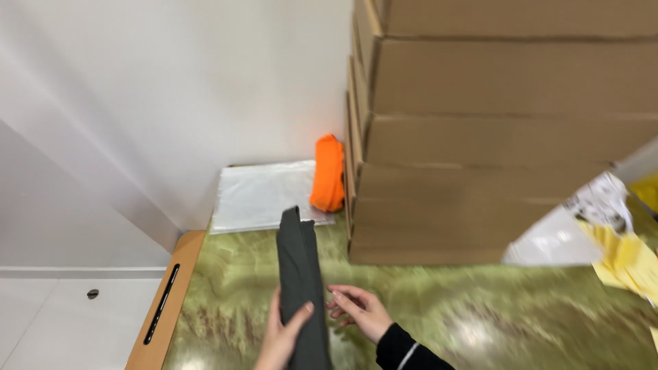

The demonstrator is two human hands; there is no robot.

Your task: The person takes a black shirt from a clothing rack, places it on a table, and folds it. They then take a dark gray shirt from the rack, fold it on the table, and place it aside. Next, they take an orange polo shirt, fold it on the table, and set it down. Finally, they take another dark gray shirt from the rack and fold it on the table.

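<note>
While we look down at the green marbled desk [480,308], our left hand [281,336] is clamped around a dark grey folded cloth [300,274], thumb across its front, holding it upright as a narrow strip near the desk's near edge. Our right hand [360,310] sits just beside the cloth on its right, fingers loosely curled and apart, gripping nothing; whether its fingertips touch the fabric we cannot tell. A black sleeve [404,351] covers that wrist. Behind the cloth, a clear plastic bag [264,195] lies flat against the white wall [171,82], and a rolled orange cloth [329,173] rests between that bag and a tall stack of brown cardboard boxes [493,137]. To the right, blurred white and yellow packaging [603,233] lies beside the boxes. A wooden edge strip [168,301] borders the desk on the left.
</note>
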